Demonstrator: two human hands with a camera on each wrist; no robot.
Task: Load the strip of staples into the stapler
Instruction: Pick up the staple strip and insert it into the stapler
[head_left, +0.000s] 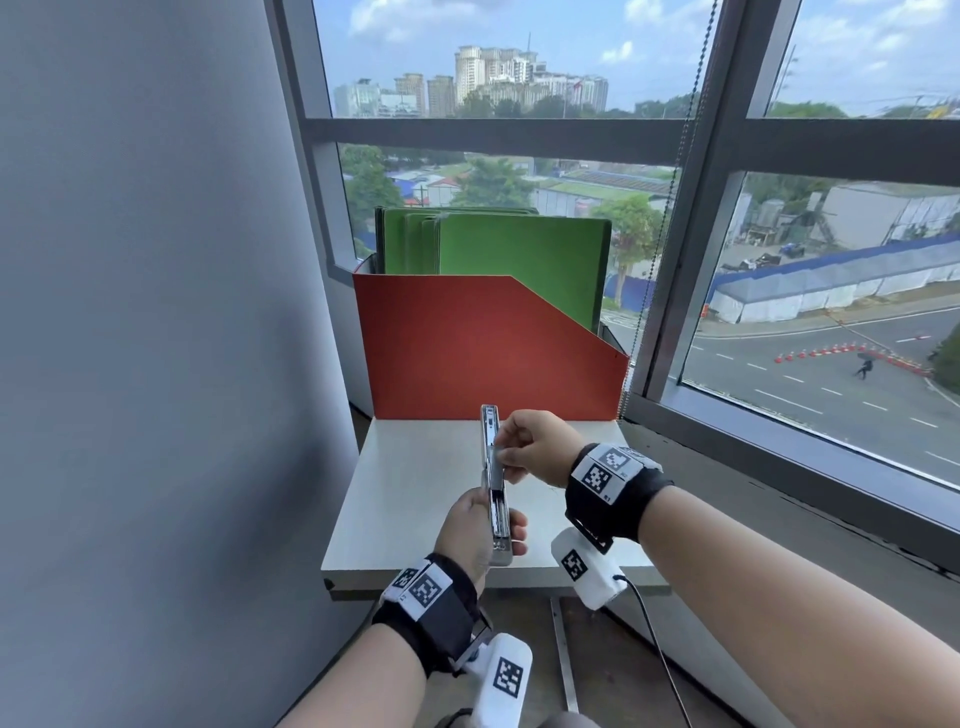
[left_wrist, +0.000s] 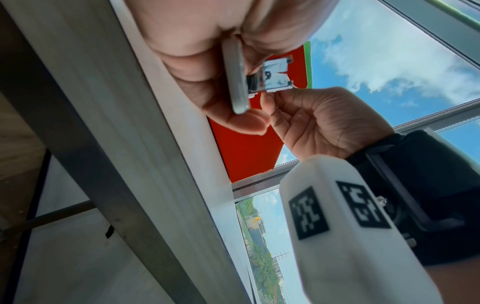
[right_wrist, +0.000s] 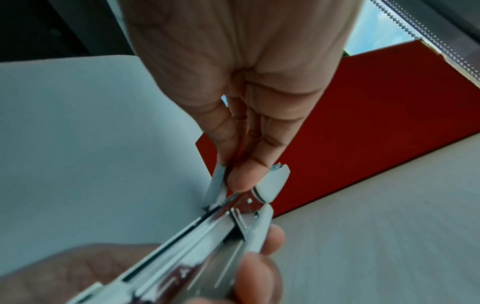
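The stapler (head_left: 494, 499) is swung open, a long white and metal bar held above the white table (head_left: 410, 499). My left hand (head_left: 491, 522) grips its near end, thumb on one side and fingers on the other. My right hand (head_left: 506, 458) pinches the grey strip of staples (head_left: 497, 467) at the middle of the open metal channel. In the right wrist view the staple strip (right_wrist: 217, 185) is tilted, its lower end touching the stapler's channel (right_wrist: 207, 232). The left wrist view shows the stapler's end (left_wrist: 275, 76) with the right hand (left_wrist: 270, 98) just below it.
A red file holder (head_left: 483, 348) with green folders (head_left: 519, 260) stands at the table's back edge. A grey wall (head_left: 156, 312) closes the left side. The window frame and a bead chain (head_left: 670, 208) are on the right.
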